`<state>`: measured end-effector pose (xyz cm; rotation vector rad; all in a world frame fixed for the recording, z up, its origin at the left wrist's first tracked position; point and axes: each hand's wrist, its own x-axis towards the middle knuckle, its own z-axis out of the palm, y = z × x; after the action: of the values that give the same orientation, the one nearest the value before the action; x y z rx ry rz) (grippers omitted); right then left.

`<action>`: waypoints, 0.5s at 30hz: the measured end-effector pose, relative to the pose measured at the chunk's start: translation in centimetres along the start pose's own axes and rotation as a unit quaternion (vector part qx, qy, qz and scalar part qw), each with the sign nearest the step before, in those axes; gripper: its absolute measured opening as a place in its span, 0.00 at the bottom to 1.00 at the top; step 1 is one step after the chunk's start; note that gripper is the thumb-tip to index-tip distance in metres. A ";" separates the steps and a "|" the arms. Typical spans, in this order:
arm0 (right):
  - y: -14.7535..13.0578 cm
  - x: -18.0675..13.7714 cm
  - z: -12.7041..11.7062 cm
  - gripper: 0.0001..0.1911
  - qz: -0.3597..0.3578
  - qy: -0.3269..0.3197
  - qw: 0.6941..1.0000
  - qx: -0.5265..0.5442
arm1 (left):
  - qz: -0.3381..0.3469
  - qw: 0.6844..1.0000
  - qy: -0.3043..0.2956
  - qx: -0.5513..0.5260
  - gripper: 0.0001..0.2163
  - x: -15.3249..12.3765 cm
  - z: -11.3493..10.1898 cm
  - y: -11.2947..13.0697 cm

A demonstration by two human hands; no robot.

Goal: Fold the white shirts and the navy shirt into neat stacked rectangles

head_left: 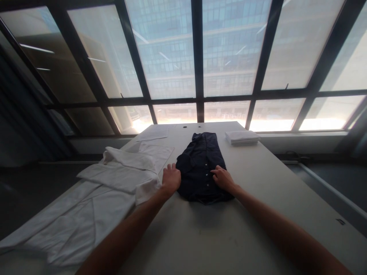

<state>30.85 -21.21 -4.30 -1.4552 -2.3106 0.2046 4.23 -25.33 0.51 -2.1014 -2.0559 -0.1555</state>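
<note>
Basically, left hand [171, 178] and right hand [224, 179] sit apart on opposite edges of the dark shirt [197, 164] on the bench [258, 172], likely steadying it, finger grip unclear, rumpled white cloth [123, 175] left of the shirt and folded white stack [242, 138] beyond its right side, presumably set aside.

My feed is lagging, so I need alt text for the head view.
A dark buttoned garment lies on a white table, a person's left hand and right hand at its two sides. Loose white cloth spreads to its left; a folded white stack sits farther off, right, before tall windows.
</note>
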 end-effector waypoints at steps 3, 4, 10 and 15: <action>0.1 0.2 0.1 0.19 0.006 0.026 0.999 0.021 | 0.109 0.989 0.045 -0.085 0.18 0.7 1.7 1.0; 0.3 0.3 0.0 0.19 0.011 0.047 0.998 0.034 | 0.147 0.982 0.042 -0.114 0.20 1.0 2.5 1.1; 5.0 -0.3 -1.7 0.20 0.084 0.180 0.977 0.077 | 0.192 0.967 -0.010 -0.167 0.24 2.1 5.9 0.3; 11.0 -2.7 -3.3 0.19 0.163 0.129 0.977 0.055 | 0.185 0.971 -0.024 -0.151 0.25 2.0 6.0 0.4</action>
<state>42.39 -18.98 -5.65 -1.6878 -1.8223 0.2161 4.28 -22.13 -5.00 -2.6519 -1.7080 -0.3828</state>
